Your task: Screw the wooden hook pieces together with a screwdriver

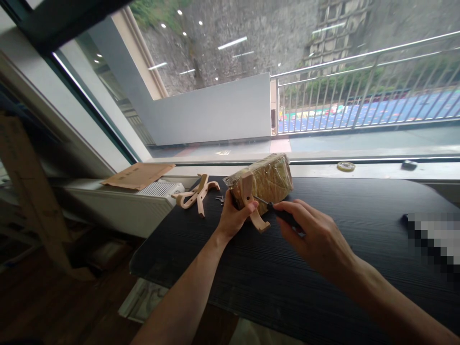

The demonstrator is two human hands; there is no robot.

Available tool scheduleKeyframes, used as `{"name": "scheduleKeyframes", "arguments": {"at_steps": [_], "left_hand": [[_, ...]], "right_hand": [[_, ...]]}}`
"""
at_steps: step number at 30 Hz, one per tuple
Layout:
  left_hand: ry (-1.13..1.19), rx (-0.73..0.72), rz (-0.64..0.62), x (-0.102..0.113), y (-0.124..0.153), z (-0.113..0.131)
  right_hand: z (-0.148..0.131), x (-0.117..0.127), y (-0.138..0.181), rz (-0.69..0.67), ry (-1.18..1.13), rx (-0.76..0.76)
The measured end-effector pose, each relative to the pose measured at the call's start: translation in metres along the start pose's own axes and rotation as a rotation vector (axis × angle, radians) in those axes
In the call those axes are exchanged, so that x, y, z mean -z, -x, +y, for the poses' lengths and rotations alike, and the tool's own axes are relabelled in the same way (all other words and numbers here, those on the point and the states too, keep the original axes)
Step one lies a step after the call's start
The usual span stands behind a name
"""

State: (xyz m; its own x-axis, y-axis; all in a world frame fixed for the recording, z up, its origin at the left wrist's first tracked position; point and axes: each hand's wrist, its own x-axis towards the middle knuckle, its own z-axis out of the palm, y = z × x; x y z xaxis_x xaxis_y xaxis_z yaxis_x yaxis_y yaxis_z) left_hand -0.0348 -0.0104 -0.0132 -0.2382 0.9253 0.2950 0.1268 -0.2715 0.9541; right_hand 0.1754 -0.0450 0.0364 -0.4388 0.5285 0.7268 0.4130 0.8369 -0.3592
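A curved wooden hook (247,188) with a dark hole in it lies against the near end of a plastic-wrapped block (275,177). My left hand (235,213) grips the hook, its thumb pressed on the wood and its fingers behind, partly hidden. In my right hand (309,225) is a screwdriver (285,216) with a black handle. The shaft points left, its tip close to the hook; whether it touches a screw I cannot tell. Left of my left hand, more curved wooden hooks (199,194) lie in a pile, with several small screws (220,198) beside them.
The dark table (345,211) runs up to the window sill, where a roll of tape (345,166) and a small dark object (408,165) lie. A flat piece of cardboard (138,175) rests on the white radiator (158,201) at left. A blurred-out item (436,235) is at right.
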Motion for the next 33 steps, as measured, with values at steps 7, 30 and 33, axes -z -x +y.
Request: {"name": "scheduleKeyframes", "arguments": {"at_steps": [7,30,33], "left_hand": [[0.062,0.021,-0.034,-0.0016,0.0008,0.0028],[0.066,0.040,-0.043,-0.0021,0.0014,0.0052],[0.069,0.030,-0.051,-0.0019,0.0014,0.0044]], "right_hand": [[0.0020,-0.0051,0.0004,-0.083,0.016,0.034],[0.0014,-0.0049,-0.0021,-0.078,0.103,0.062],[0.0014,-0.0048,-0.0020,-0.071,0.128,0.085]]}}
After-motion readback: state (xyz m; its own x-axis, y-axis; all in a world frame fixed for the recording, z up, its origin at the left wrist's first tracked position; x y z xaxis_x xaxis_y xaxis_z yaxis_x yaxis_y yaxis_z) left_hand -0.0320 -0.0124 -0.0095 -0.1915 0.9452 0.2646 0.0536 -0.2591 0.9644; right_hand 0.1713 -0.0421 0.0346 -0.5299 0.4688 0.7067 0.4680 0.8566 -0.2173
